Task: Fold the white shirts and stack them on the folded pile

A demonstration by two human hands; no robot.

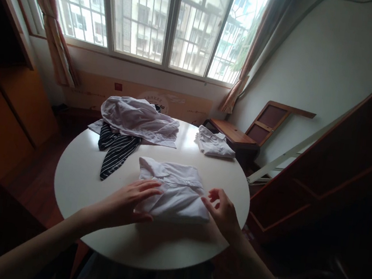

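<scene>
left hand (pixel 128 203): fingers spread flat on the left edge of the folded shirt (pixel 174 188), gripping nothing.
folded shirt: near middle of the table (pixel 73 179); uneven pushing could skew its folds.
right hand (pixel 222 214): open, loosely curled at the right edge, holding nothing.

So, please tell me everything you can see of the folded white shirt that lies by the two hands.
The folded white shirt is a compact rectangle of thin, lightly creased cloth, with the collar and a small button showing at its far side. It lies flat on the round white table, near the front edge. The left hand rests open on its left part, fingers spread. The right hand is open at its right edge, perhaps just touching.
</scene>
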